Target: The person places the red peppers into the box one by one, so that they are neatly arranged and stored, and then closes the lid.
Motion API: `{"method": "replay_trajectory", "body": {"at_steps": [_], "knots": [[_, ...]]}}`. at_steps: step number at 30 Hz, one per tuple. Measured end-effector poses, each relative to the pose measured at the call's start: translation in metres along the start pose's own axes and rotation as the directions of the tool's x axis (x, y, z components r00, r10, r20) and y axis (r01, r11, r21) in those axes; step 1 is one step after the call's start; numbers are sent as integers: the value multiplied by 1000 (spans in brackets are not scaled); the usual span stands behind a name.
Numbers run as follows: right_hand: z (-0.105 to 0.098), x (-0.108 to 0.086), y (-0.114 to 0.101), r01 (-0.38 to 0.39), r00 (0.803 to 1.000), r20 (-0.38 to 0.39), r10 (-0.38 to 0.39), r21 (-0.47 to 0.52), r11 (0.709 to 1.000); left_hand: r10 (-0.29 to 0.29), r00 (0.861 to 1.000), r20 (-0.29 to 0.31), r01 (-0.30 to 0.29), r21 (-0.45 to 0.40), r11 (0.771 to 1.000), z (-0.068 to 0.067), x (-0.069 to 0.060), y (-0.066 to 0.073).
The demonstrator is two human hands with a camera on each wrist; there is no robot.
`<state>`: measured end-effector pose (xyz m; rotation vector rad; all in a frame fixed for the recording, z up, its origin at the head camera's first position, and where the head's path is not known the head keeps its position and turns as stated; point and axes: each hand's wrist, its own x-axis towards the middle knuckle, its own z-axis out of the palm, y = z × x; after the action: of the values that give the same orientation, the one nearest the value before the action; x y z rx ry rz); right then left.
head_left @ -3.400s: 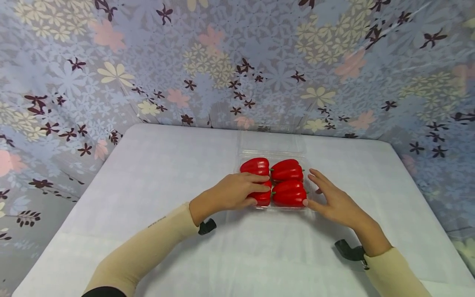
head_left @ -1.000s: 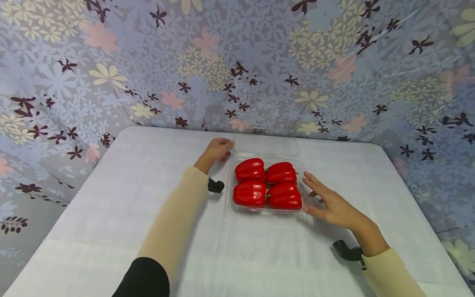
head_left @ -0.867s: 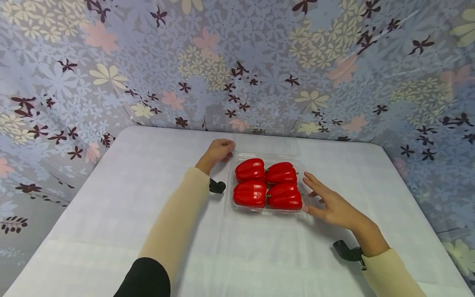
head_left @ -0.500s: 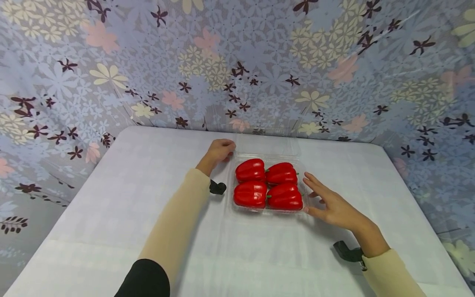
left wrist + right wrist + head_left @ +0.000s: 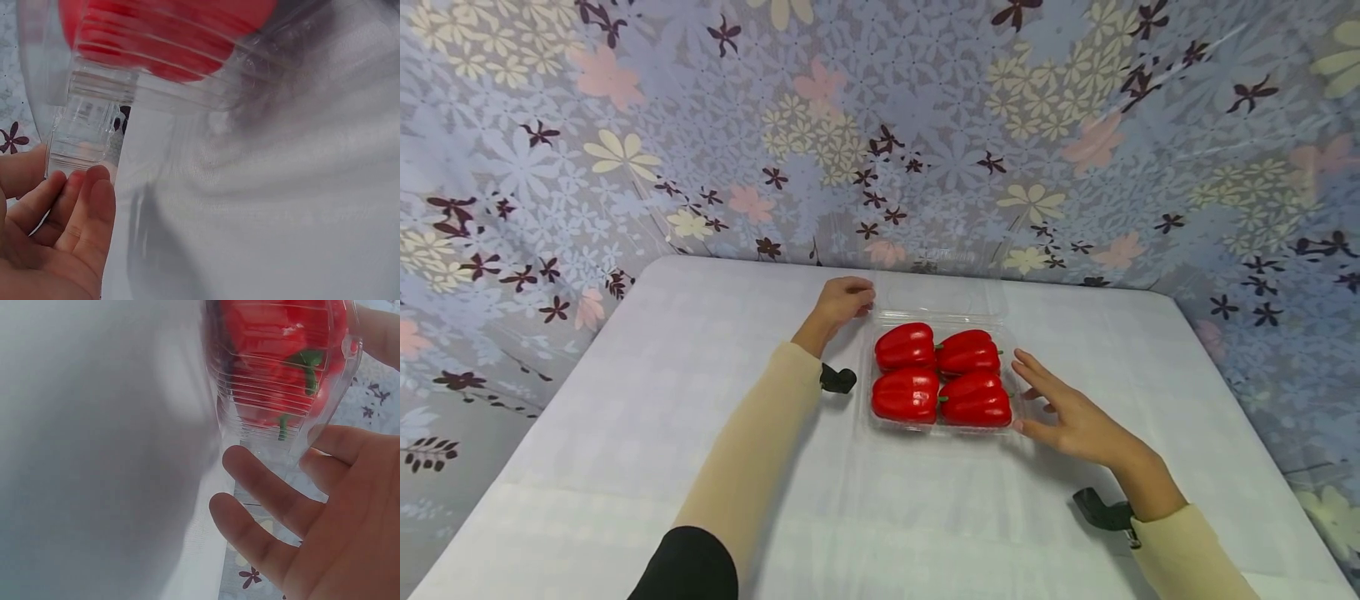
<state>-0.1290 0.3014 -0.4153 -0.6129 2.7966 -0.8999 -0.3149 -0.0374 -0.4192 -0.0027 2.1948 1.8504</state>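
Several red bell peppers with green stems lie in two rows inside a clear plastic clamshell container. Its hinged lid is folded back behind them, towards the patterned cloth. At the lid's left edge, my left hand pinches the clear plastic; the left wrist view shows the thumb on one side and curled fingers on the other. My right hand is beside the container's right wall, fingers spread and mostly straight. In the right wrist view, some fingertips touch or nearly touch the plastic rim.
A white cloth covers the table. Behind and around it hangs a flowered fabric, close to the lid's far edge. Black wrist mounts hang under both forearms.
My left hand has left the peppers on the left and moved up to the lid's left edge. Just now the lid's far part has risen slightly. The right hand has stayed in place.
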Motion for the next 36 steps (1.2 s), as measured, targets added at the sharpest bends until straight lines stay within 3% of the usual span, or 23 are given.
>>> {"method": "replay_trajectory", "body": {"at_steps": [6,15,24,36], "knots": [[1,-1,0,-9,1000,4,9,-6,1000,35,999,18,-34,-45,998,-6,-3,2],[1,-3,-2,-20,1000,4,20,-6,1000,124,991,47,-127,74,989,-9,-6,18],[2,-1,-2,-24,1000,-11,24,-15,1000,230,973,9,-229,152,962,-10,-7,19],[2,1,-5,-15,1000,-22,15,-20,1000,230,973,-8,-230,-2,973,-6,-2,23]]}}
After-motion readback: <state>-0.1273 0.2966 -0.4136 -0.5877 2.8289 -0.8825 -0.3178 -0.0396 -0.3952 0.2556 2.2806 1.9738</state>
